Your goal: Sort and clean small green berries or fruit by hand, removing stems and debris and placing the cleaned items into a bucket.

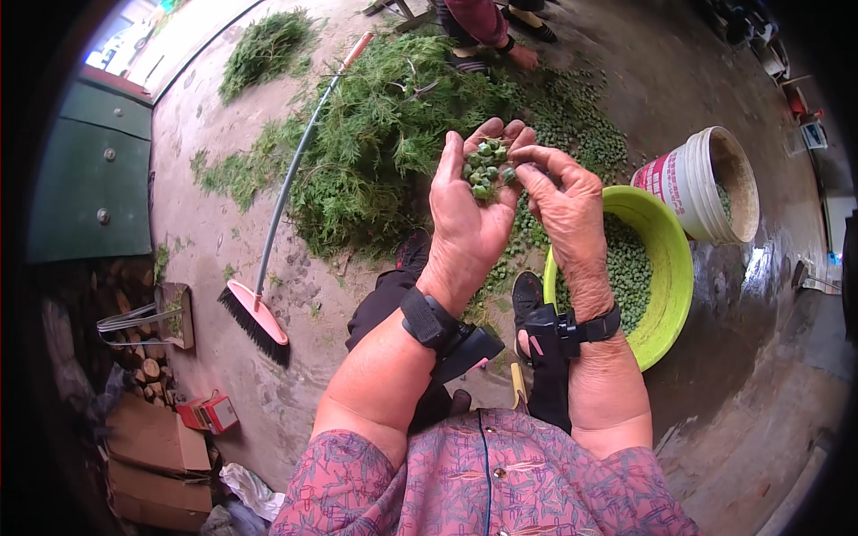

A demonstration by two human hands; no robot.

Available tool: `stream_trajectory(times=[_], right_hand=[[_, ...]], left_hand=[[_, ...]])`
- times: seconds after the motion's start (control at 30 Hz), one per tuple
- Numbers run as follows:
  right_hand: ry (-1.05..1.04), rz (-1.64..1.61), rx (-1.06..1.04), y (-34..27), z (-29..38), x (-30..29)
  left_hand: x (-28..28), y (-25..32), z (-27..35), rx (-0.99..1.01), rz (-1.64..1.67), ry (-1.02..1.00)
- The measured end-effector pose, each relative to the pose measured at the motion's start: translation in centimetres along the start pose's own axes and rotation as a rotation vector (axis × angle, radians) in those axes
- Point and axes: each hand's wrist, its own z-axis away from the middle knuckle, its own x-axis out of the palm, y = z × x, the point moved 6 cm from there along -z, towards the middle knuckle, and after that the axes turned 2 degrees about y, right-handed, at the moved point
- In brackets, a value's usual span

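My left hand (469,208) is cupped palm up, with a small heap of green conifer cones (484,164) and some leaf scraps in it. Over its fingers, my right hand (566,194) pinches thumb and forefinger at one green cone (508,175) on the edge of the heap. Below and right of that hand stands a lime-green plastic basin (673,295), partly filled with loose green cones (627,275). Beyond my hands a large pile of cut conifer branches (382,127) covers the floor, with more cones (576,120) scattered to its right.
A white plastic bucket (677,181) lies tilted by the basin, some cones inside. A pink-headed broom (258,315) leans across the branches. At left are a dustpan (175,315), firewood (153,372) and cardboard (157,435). Another person's hand (523,57) reaches toward the far cones.
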Motion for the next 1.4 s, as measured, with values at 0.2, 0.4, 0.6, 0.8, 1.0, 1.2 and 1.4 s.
stream_trajectory(times=[0.2,0.4,0.6,0.8,1.0,1.2,1.4], right_hand=[[-0.106,0.187,-0.193,-1.5,0.5,0.6],[-0.160,-0.163,0.084,-0.1,0.3,0.1],[-0.277,-0.271,0.191,-0.1,0.9,1.1],[-0.307,0.175,-0.203,-2.1,1.4,2.7],[-0.301,0.249,-0.227,-1.6,1.4,2.7],[-0.164,0.120,-0.075,-0.7,1.4,2.5],[-0.042,-0.469,0.228,0.5,0.2,-2.2]], left_hand=[[-0.1,0.4,-0.2,0.029,0.014,0.010],[0.0,0.4,0.0,0.009,-0.009,0.022],[-0.2,0.1,-0.1,0.013,-0.070,0.032],[-1.0,0.3,-0.1,0.021,-0.146,0.081],[-0.9,0.0,0.1,0.014,-0.271,0.111],[-1.6,-0.2,-0.4,0.011,-0.288,0.063],[-1.2,-0.1,0.0,-0.002,-0.038,0.086]])
